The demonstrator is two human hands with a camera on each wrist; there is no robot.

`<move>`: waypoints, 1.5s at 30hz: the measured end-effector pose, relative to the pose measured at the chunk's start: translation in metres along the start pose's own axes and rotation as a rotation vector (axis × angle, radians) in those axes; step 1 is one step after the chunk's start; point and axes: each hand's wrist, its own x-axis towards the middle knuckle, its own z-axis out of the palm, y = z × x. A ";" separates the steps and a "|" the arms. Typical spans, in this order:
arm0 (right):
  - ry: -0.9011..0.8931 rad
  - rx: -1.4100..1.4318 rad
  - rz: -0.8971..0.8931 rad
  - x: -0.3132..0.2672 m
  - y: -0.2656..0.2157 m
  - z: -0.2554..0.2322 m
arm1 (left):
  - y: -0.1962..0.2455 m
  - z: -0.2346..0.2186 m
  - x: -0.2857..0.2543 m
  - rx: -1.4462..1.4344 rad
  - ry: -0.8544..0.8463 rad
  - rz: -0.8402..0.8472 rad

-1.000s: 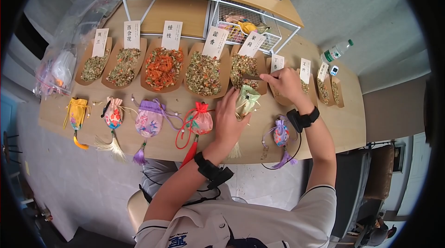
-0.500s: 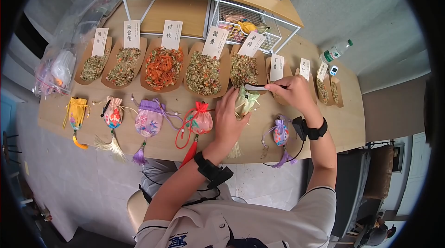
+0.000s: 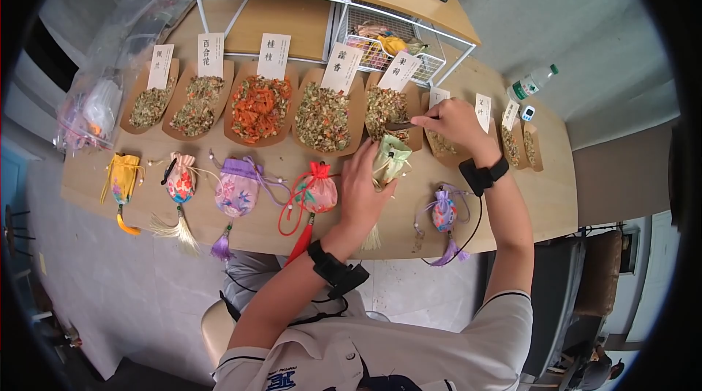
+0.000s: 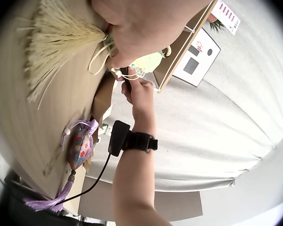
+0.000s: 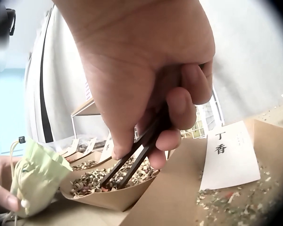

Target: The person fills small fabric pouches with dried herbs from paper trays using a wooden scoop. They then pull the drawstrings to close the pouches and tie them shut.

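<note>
My left hand [image 3: 363, 186] holds a light green drawstring pouch [image 3: 393, 159] over the table, its mouth tilted up; a pale tassel [image 4: 61, 42] hangs below. Dark slim tongs [image 5: 155, 127] are pinched between the thumb and fingers of my right hand [image 3: 457, 128]. Their two tips reach into dried herb bits [image 5: 92, 184] in a brown paper tray [image 5: 118, 201], just behind the pouch. In the right wrist view the pouch stands at the left, apart from the tongs.
More paper trays of dried herbs with name cards line the back, one with orange pieces [image 3: 261, 107]. Filled pouches lie in front: yellow [image 3: 123, 175], purple [image 3: 236, 190], red [image 3: 316, 190], blue-purple [image 3: 444, 214]. A wire basket [image 3: 409, 62] and bottle [image 3: 531, 82] stand behind.
The tongs were in the herb tray, moved to the mouth of the green pouch half a second ago, and are now back in the tray. My left hand has stayed in place.
</note>
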 end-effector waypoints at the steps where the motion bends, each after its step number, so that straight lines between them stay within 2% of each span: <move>1: -0.020 0.021 -0.015 0.001 -0.004 -0.002 | 0.000 0.000 0.000 -0.001 0.003 0.003; 7: -0.033 0.073 -0.031 0.001 -0.011 0.007 | 0.001 0.001 -0.001 0.023 0.011 -0.007; 13: -0.044 0.091 0.057 -0.006 -0.023 0.003 | -0.001 0.001 -0.001 0.013 0.010 0.003; 22: 0.205 0.060 0.105 -0.017 -0.015 0.017 | -0.001 0.001 -0.002 0.027 0.020 0.012; 28: 0.383 0.051 -0.007 -0.029 -0.015 0.003 | -0.001 0.002 -0.002 0.033 0.017 -0.003; 31: 0.321 0.077 0.011 -0.043 -0.025 -0.016 | -0.001 0.002 -0.002 0.030 0.012 -0.008; 37: 0.275 0.166 -0.166 -0.059 -0.033 -0.021 | 0.000 0.001 -0.001 0.031 0.012 -0.003; 40: 0.254 0.128 -0.183 -0.058 -0.033 -0.024 | 0.000 0.001 -0.002 0.028 0.009 -0.015; 43: 0.171 0.125 -0.085 -0.047 -0.024 -0.030 | 0.000 0.001 -0.001 0.035 0.005 -0.014; 45: 0.216 0.098 -0.033 -0.033 -0.018 -0.027 | 0.000 0.001 -0.002 0.037 0.004 -0.014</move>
